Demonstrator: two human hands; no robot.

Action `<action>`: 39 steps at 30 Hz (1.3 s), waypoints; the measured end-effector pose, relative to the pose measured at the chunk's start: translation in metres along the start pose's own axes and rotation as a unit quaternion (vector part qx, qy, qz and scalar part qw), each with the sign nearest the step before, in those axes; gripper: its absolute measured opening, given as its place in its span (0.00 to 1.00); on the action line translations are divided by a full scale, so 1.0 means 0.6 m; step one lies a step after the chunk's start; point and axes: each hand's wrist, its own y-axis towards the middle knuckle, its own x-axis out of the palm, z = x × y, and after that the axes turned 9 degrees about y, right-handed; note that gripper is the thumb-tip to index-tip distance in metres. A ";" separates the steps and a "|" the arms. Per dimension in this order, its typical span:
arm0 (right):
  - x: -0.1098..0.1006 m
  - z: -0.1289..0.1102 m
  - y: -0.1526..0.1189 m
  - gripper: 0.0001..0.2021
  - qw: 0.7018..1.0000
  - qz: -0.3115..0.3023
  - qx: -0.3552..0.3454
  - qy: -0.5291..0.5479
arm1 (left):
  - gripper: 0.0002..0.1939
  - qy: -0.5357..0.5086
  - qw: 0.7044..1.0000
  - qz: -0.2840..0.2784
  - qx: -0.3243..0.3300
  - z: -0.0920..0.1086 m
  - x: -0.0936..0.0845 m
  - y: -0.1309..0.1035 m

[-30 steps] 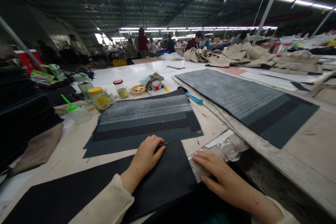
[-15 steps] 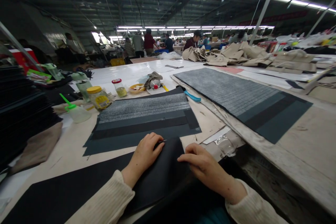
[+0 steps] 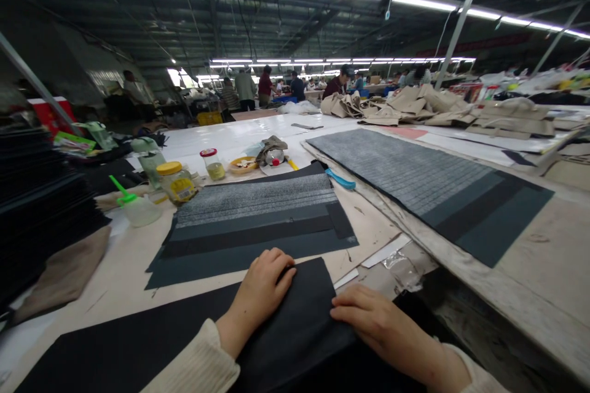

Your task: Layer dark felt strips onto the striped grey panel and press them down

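Observation:
A smooth black sheet (image 3: 179, 325), fabric or leather-like, lies along the table's near edge and reaches toward me. My left hand (image 3: 265, 288) rests over it, its bent fingers and thumb closed at the far edge. A small dark bit shows between those fingertips, too small to name. At the sheet's right edge my right hand (image 3: 378, 322) pinches the material between thumb and fingers. The sheet's near part drops into shadow below. Just beyond my hands lies a stack of dark green panels (image 3: 253, 242) with grey speckled strips and a black band.
A larger grey panel stack (image 3: 415, 178) covers the right table. Behind the near panels stand a yellow-lidded jar (image 3: 177, 183), a red-lidded jar (image 3: 212, 166) and a green-nozzled bottle (image 3: 138, 209). A blue-handled tool (image 3: 341, 179) lies by the panels. Black sheets (image 3: 43, 209) are piled left.
The sheet's right end, raised and curved before, now lies flatter. My right hand has moved slightly right and down with its edge. The whole view has shifted a little.

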 end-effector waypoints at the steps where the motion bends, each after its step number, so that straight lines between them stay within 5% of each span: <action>1: 0.008 0.005 -0.009 0.15 1.000 0.003 0.002 -0.011 | 0.07 0.016 1.000 -0.001 0.003 0.003 0.001 -0.001; 5: 0.015 0.004 -0.014 0.16 1.000 0.006 -0.005 -0.027 | 0.10 0.074 0.997 -0.018 0.016 0.011 -0.003 -0.001; 12: -0.037 -0.003 0.002 0.22 0.995 -0.079 0.061 0.000 | 0.06 0.114 0.989 -0.062 0.065 0.036 -0.029 0.049; 17: -0.040 0.059 0.058 0.12 0.977 0.005 0.061 -0.205 | 0.07 0.069 0.992 -0.043 0.099 0.066 -0.008 0.109; 21: -0.021 0.093 0.096 0.09 0.946 -0.032 0.039 -0.321 | 0.07 0.087 0.990 -0.052 0.094 0.072 0.009 0.127; 32: -0.038 0.075 0.090 0.08 0.959 0.012 0.036 -0.280 | 0.09 0.217 0.961 -0.062 0.159 0.085 0.026 0.121; 35: -0.038 0.061 0.078 0.10 0.970 0.057 0.052 -0.229 | 0.08 0.170 0.978 -0.035 0.112 0.077 0.029 0.128; 39: -0.013 0.089 0.073 0.12 0.977 0.090 0.081 -0.172 | 0.09 -0.042 0.997 0.020 -0.054 0.041 0.037 0.148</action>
